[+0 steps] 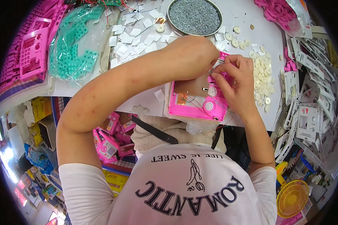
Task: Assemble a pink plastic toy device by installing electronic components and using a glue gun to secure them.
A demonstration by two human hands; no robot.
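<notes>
A pink plastic toy housing (184,110) lies open before me at the table's front edge. Inside it sit a brown circuit board (191,88), a small copper-coloured board (181,98), a round white part (209,106) and thin wires. My left hand (199,56) is curled over the housing's far side, its fingertips mostly hidden behind the knuckles. From the right, my right hand (236,77) reaches in with thumb and forefinger pinched together at the board's upper right corner. Whatever is between those fingertips is too small to name. Both hands nearly meet there.
A round metal bowl of screws (194,17) stands at the back. White square pieces (129,39) are scattered left of it, cream plastic discs (263,73) heaped on the right. Bagged green keypads (73,48) and pink casings (33,52) lie left; white panels (308,116) are stacked right.
</notes>
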